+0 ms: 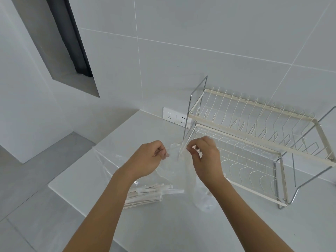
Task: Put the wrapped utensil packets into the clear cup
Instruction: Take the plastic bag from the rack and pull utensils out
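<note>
A pile of several paper-wrapped utensil packets [149, 194] lies flat on the white counter [163, 226], partly hidden under my left forearm. Above it, my left hand [147, 159] and my right hand [205, 157] each pinch the top of a clear plastic bag [174, 166], a small gap apart. The bag hangs down to the counter. A faint clear cup shape [204, 202] shows at its lower right end, behind my right wrist; I cannot tell whether it is inside the bag. More crumpled clear plastic [107, 159] spreads to the left.
A cream two-tier wire dish rack [254, 142] stands on the counter right of my hands, against the tiled wall. A double wall socket [175, 116] sits behind it. The counter's left edge [60, 191] drops to a grey floor.
</note>
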